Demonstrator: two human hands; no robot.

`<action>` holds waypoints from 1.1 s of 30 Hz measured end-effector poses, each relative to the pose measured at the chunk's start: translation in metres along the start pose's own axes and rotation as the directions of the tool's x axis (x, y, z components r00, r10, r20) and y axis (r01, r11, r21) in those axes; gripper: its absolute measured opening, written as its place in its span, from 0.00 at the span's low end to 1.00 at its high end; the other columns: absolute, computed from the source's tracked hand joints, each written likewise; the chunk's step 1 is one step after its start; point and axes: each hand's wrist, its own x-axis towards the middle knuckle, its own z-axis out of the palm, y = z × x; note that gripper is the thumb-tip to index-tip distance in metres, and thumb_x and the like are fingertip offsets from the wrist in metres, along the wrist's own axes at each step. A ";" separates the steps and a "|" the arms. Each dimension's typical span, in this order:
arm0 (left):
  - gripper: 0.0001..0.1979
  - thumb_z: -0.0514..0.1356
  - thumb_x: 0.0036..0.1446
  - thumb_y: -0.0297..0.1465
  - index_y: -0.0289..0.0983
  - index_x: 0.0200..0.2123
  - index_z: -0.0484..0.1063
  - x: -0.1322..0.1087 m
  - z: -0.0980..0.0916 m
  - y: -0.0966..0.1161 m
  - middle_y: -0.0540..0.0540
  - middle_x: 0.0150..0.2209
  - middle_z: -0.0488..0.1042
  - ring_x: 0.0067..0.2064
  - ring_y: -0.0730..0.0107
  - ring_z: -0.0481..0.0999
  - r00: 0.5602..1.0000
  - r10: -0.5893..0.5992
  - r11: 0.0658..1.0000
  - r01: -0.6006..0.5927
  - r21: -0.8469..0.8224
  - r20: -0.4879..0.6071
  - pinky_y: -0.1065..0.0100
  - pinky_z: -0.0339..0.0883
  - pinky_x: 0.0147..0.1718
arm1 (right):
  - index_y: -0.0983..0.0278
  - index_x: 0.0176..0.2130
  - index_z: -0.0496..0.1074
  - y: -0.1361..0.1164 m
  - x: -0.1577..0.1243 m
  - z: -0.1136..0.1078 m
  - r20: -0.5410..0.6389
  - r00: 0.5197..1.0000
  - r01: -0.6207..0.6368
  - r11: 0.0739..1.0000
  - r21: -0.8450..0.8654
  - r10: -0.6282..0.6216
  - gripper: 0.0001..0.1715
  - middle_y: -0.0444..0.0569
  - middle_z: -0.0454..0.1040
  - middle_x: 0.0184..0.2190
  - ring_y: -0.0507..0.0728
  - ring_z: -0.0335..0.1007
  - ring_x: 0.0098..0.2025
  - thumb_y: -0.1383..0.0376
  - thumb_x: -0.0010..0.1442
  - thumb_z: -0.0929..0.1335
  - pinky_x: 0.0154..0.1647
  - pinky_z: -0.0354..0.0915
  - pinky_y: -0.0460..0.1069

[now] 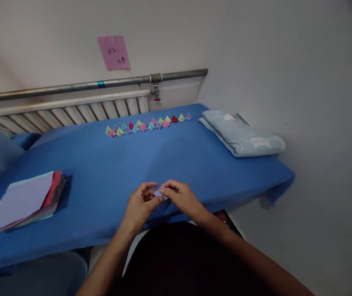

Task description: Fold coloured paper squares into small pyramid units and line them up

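So both hands are pinched onto a small lilac paper (159, 192), held just above the near edge of the blue bed cover (169, 160). The left hand (139, 204) grips it from the left and the right hand (182, 198) from the right. The paper sits right between the two sets of fingertips (167, 190), so neither hand is really nearer. Its long axis looks roughly left to right, but it's mostly hidden, so hard to say. The row of folded paper pieces (148, 124) lies well apart along the far edge, and the stack of coloured sheets (24, 201) is off on the left-hand side. A folded pale blanket (243, 137) is far right.
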 end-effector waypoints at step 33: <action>0.14 0.71 0.40 0.36 0.35 0.21 0.70 -0.007 -0.003 -0.001 0.49 0.22 0.75 0.24 0.75 0.74 0.943 -0.272 0.953 0.292 -0.085 0.191 0.71 0.69 0.28 | 0.62 0.22 0.60 0.010 -0.013 -0.001 0.003 0.999 -0.036 0.999 -0.004 0.036 0.16 0.38 0.60 0.18 0.48 0.54 0.21 0.59 0.57 0.65 0.23 0.52 0.44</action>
